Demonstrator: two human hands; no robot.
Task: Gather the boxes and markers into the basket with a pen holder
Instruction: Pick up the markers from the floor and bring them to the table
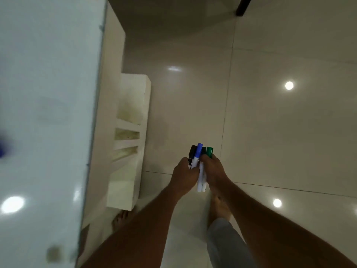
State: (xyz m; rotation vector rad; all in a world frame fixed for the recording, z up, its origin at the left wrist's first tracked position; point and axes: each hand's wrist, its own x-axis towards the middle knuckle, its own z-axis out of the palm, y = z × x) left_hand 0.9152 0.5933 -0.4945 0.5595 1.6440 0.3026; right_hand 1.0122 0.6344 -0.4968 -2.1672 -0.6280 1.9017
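Both my hands hold one bundle of markers [200, 167] above the tiled floor. Their bodies are white, with black, blue and green caps pointing away from me. My left hand [184, 176] wraps the left side of the bundle, and my right hand [212, 170] grips the right side. To the left, beside the table, stands a white holder [143, 132] with several open compartments. No boxes or basket can be made out.
A glossy white table top [44, 113] fills the left side, with a blurred blue object [2, 146] at its left edge. A dark furniture leg [243, 5] stands at the top right. My bare feet [219, 207] rest on the shiny beige floor tiles.
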